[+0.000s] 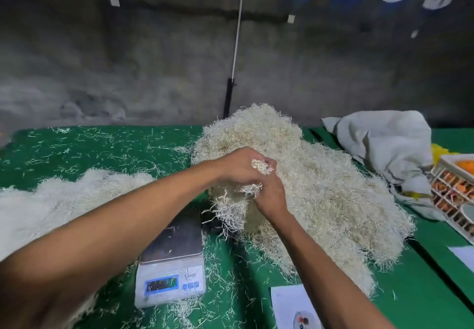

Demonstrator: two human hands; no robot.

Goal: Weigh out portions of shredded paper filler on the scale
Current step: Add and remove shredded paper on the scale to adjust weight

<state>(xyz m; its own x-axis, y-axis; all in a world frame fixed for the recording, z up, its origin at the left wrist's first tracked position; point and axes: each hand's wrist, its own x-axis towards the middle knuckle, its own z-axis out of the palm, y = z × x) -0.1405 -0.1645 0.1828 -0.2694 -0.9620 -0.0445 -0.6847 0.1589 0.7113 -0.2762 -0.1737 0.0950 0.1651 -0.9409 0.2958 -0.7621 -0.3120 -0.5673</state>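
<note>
A big heap of pale shredded paper filler (320,190) lies on the green table right of centre. My left hand (241,167) and my right hand (270,195) meet at its near left side, each gripping a tuft of shreds (230,208) that hangs down between them. Below the hands stands a white digital scale (171,272). Its steel pan carries only a few stray strands, and its blue display is too blurred to read. A second, flatter pile of filler (51,200) lies at the left, partly under my left forearm.
Loose shreds litter the green table (102,149). A crumpled white sack (384,146) lies at the back right, and a compartment tray with orange items (451,195) is at the right edge. A printed sheet (295,308) lies near the front. A concrete wall stands behind.
</note>
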